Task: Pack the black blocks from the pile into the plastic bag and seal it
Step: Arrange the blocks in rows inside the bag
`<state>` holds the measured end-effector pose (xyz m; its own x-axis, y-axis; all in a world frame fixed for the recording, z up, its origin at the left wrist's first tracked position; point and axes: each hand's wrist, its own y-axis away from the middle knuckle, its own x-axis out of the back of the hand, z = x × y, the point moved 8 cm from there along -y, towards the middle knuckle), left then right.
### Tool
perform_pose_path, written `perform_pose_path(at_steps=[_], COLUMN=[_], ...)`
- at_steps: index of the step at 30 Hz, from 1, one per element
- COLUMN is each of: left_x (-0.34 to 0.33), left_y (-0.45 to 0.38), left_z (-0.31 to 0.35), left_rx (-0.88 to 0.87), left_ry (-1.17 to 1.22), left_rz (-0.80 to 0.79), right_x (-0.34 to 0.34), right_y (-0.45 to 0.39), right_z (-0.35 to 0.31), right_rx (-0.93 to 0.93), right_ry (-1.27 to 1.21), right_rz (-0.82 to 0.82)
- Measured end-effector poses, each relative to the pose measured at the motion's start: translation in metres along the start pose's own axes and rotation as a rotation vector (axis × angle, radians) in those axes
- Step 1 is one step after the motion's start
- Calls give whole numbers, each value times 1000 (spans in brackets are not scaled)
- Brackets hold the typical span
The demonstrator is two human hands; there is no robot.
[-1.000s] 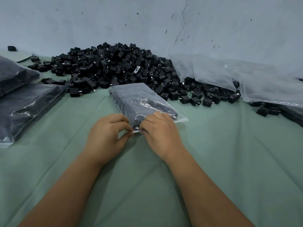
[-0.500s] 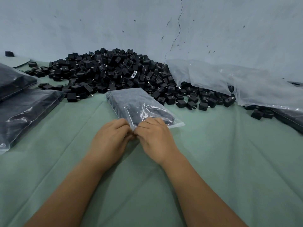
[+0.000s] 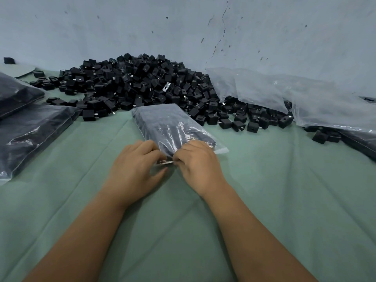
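Centrally: plastic bag (image 3: 173, 124), filled with black blocks, flat on green cloth (image 3: 264, 180), just near of pile (image 3: 142, 82). Left hand (image 3: 134, 169) and right hand (image 3: 199, 163) both pinch bag's near open edge, fingertips curled, almost touching each other. Pile heaped against far wall (image 3: 122, 27). Filled bags (image 3: 30, 129) stacked at left. Empty clear bags (image 3: 295, 94) at right, draped over pile's edge; loose blocks scattered beside them.
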<state>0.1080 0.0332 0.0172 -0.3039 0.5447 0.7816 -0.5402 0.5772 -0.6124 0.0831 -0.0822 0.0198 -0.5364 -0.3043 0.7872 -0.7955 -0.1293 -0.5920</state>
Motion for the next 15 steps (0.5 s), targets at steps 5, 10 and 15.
perform_pose_path(at_steps=[5,10,15], left_x=[3,5,0], left_y=[0,2,-1], left_z=[-3,-8,2], left_rx=[33,130,63], left_ry=[-10,7,-59], left_rz=[37,6,-56], right_x=[0,0,-3], right_y=[1,2,0], right_z=[-1,2,-3], right_rx=[-11,-58,-31], right_ry=[8,13,43], right_rz=[14,0,-49])
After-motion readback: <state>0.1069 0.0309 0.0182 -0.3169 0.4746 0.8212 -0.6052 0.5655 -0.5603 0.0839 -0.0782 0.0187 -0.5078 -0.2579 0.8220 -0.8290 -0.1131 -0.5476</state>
